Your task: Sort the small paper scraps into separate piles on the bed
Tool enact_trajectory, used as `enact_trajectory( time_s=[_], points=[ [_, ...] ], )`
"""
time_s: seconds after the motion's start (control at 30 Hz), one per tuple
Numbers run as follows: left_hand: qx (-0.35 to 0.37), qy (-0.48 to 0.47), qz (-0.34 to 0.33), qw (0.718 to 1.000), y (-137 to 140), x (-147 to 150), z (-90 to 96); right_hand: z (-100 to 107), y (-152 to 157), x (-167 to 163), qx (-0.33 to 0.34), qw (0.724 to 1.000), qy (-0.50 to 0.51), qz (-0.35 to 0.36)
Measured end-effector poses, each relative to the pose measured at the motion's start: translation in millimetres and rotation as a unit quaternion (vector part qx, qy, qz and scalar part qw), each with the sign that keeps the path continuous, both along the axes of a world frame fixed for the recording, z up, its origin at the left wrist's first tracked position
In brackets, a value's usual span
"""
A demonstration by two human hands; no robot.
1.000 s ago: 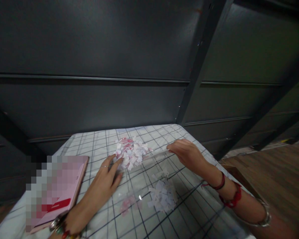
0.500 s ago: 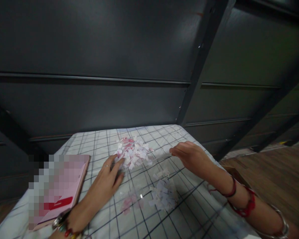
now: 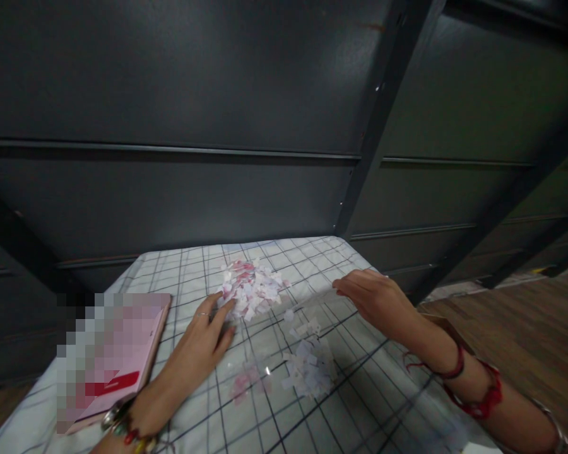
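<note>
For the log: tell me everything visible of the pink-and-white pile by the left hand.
The pile is a loose, low heap of small, flat, paper-like scraps, mostly white, some pink, lying at mixed angles on the checked cloth. The left hand reaches its near left edge; how firmly it touches is unclear.

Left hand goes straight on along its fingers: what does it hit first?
Most likely the pink-and-white scrap pile: the left hand's fingertips sit right at its edge, though exact contact is unclear.
</note>
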State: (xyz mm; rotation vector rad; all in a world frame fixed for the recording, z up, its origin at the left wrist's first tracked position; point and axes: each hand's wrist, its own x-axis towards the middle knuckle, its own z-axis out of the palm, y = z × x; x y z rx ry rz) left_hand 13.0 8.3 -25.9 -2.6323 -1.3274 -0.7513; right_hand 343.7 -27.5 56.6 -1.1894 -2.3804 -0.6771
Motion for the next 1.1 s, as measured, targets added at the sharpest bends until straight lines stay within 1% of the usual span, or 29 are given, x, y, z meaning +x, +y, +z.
enact_trajectory(
  time_s=[0.1, 0.2, 0.4, 0.57, 0.67, 0.8, 0.93, 1.1],
  points=[
    [0.008, -0.001, -0.002, 1.0, 1, 0, -1.2, 2, -3, 4, 0.02, 1.0, 0.006, 0.018],
    [0.005, -0.009, -0.002, 1.0, 1, 0, -1.8, 3, -5, 1, 0.013, 0.999, 0.009, 0.038],
    [0.005, -0.006, 0.0, 1.0, 0, 0, 0.7, 8, -9, -17, 0.024, 0.998, 0.002, 0.052],
    [0.006, 0.0, -0.007, 1.0, 0, -1, 2.9, 9, -6, -32, 0.03, 0.997, -0.008, 0.073],
    [0.002, 0.002, -0.006, 1.0, -1, -1, 3.6, 13, -4, -31, 0.028, 0.998, -0.012, 0.061],
    [0.0, -0.004, -0.005, 1.0, 0, -2, 1.5, 18, -4, -21, 0.017, 0.999, -0.014, 0.043],
    [0.004, -0.006, -0.001, 1.0, 1, -1, -2.2, 14, -6, -15, 0.016, 0.998, -0.019, 0.059],
    [0.002, 0.001, -0.006, 1.0, 1, -1, -2.5, 6, -5, -26, 0.038, 0.996, -0.015, 0.083]
  ],
)
